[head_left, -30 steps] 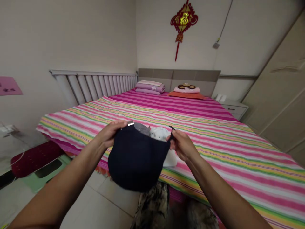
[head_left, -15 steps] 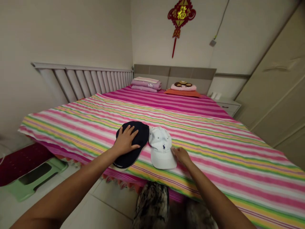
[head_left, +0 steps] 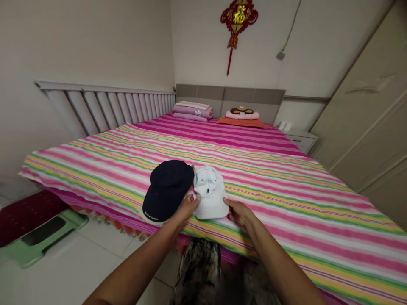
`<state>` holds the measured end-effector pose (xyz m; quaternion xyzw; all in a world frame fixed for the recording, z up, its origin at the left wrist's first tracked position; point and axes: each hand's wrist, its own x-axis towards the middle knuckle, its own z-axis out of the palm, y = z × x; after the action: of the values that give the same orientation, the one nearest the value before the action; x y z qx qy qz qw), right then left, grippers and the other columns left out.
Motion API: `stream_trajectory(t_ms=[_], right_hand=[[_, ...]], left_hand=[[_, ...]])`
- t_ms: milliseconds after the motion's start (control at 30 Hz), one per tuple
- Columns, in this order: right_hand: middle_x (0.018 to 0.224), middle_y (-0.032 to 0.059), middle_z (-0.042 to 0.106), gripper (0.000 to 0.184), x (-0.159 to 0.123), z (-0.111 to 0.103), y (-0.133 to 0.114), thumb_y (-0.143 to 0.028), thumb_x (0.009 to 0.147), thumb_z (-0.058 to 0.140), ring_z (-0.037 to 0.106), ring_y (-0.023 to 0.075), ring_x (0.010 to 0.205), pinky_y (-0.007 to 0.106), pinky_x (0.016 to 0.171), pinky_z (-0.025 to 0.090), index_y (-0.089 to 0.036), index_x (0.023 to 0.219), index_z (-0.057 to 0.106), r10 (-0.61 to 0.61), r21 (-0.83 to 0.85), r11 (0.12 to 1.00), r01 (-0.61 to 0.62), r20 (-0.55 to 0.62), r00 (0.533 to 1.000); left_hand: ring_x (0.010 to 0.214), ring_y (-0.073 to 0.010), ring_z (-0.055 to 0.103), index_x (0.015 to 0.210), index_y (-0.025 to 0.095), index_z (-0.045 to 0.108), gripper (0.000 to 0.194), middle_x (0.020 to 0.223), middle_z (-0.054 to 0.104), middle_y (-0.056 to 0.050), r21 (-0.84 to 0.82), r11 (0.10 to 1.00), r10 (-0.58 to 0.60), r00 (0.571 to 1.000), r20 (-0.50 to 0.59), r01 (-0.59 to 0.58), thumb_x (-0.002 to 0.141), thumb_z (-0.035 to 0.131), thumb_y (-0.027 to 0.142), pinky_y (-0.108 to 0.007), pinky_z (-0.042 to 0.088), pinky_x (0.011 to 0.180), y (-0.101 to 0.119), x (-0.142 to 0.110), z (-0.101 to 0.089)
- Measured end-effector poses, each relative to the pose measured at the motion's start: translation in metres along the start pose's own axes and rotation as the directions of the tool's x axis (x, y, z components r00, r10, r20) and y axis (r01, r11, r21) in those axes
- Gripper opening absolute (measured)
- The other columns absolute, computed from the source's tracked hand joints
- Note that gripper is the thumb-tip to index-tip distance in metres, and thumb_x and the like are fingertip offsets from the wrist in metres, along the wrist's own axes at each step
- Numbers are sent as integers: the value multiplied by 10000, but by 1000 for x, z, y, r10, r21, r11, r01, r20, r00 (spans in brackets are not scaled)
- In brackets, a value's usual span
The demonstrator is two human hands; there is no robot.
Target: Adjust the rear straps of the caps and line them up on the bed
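Left hand (head_left: 186, 209) lower, beside navy cap (head_left: 167, 188)

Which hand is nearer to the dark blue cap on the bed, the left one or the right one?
Left. The left hand is at the lower right edge of the dark blue cap; the right hand is farther, beyond the white cap.

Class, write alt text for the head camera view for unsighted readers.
The left hand reaches between a navy baseball cap and a white baseball cap, and the right hand sits at the white cap's brim. The caps lie side by side on a bed's pink-striped cover. Folded bedding lies by the headboard.
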<state>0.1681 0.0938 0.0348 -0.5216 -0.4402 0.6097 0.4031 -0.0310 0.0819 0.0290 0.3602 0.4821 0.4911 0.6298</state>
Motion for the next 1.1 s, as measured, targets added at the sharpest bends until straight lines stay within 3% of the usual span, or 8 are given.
stream_trajectory(t_ms=[167,300,400,533,667,833,1000,1100], right_hand=[[940,72,688,419,-29,-2,-24,-355,617,709,641,189,815,292,739,503,-170,972,587,-127,275,957,92,111,986],[994,75,686,476,-71,-18,-15,-326,628,716,640,220,862,325,752,481,-205,1065,569,-169,379,922,84,198,966],[921,77,704,424,-100,-33,6,-284,642,722,646,228,833,343,753,459,-191,1036,596,-139,346,938,22,318,938],[814,75,705,414,-126,-47,16,-389,583,751,637,238,785,333,726,441,-171,922,656,-96,267,963,-27,437,894],[767,52,679,467,-137,-46,-3,-548,572,698,607,202,706,294,649,439,-209,891,656,-197,437,897,66,261,945],[453,-37,529,294,-148,-38,-23,-364,536,787,433,79,392,186,413,324,-177,652,591,-230,428,893,142,162,960],[504,-14,570,265,-164,-38,-31,-359,604,744,484,99,433,195,425,340,-179,707,579,-282,326,923,206,207,937],[541,-21,550,263,-174,-37,-39,-369,669,694,461,84,444,189,433,314,-174,820,603,-317,217,938,269,233,919]], left_hand=[[709,-159,590,834,138,569,283,780,629,-67,-117,975,-179,982,67,186,710,567,393,-275,436,682,1,-2,2],[789,-207,616,857,166,615,351,779,670,-58,-338,919,-130,966,223,202,726,515,476,-329,442,752,13,-16,14],[853,-234,615,802,161,638,286,724,687,-51,-499,835,-79,947,312,234,676,580,411,-350,420,826,16,-23,25],[732,-226,631,762,131,654,256,653,680,-60,-408,872,-86,905,416,271,577,666,306,-343,451,748,16,-38,41],[541,-143,592,737,120,657,269,608,659,-36,-329,929,39,842,538,167,493,733,204,-250,444,585,20,-64,57],[468,-100,538,635,81,649,331,532,607,-30,-181,963,-30,747,664,199,406,795,270,-199,394,502,34,-87,62],[478,-80,526,709,89,673,365,594,624,-33,-20,987,-104,729,677,159,457,802,320,-178,372,481,47,-103,70],[444,-56,486,706,96,676,354,579,612,-21,61,986,-151,690,708,153,498,788,360,-163,332,439,47,-113,78]])
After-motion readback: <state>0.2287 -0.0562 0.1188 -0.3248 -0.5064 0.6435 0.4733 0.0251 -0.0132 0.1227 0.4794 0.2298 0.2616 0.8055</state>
